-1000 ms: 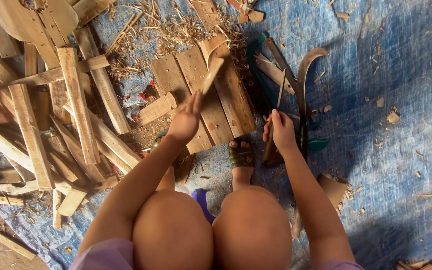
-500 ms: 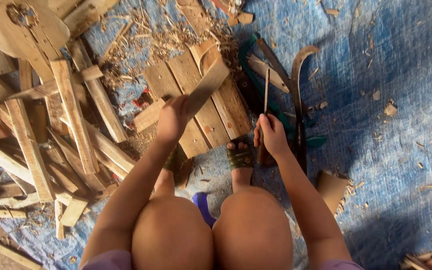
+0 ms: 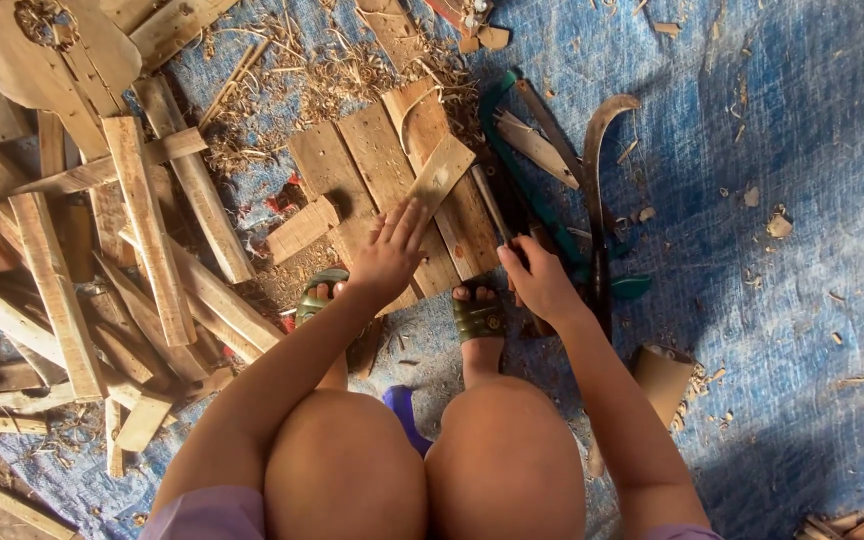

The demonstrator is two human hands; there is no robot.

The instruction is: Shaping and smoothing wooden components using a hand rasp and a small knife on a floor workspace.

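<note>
We squat on a blue tarp (image 3: 802, 150) with both knees in view, facing a flat board panel (image 3: 372, 170) made of several joined planks. Our left hand (image 3: 387, 260) lies on that panel with fingers spread and flat, their tips touching a short wooden slat (image 3: 440, 175) that lies slanted across the panel's right half. Just right of the panel, our right hand (image 3: 537, 280) is clenched around the handle of a long chisel-like tool (image 3: 492, 205), whose shaft runs up along the panel's right edge. Further right of the panel lies a curved blade (image 3: 597, 150). Left of the panel sits a pile of rough wooden strips (image 3: 142, 230); above it, curly shavings (image 3: 322, 75).
</note>
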